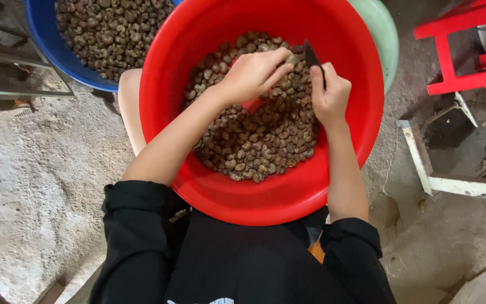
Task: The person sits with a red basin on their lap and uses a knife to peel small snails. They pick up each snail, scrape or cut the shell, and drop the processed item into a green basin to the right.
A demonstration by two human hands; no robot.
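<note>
I sit with a big red basin [209, 186] on my lap, and it is about half full of brown cashew nuts in shell [254, 141]. My left hand [254, 73] holds one single nut [292, 58] between thumb and fingers, so these fingers are closed around it, just over the heap at the far side of the basin. My right hand [328, 95] is closed on the handle of a small dark knife [312, 56], the blade points up and away from me, and its tip is just beside the nut. I cannot tell if the blade already touches the shell. Behind the red basin stands a blue basin [46, 39] with many more nuts, and a pale green basin [381, 34] shows at the right, but its inside is hidden. As I judge it, very much is left: both heaps are large, and I see no pile of opened kernels anywhere.
</note>
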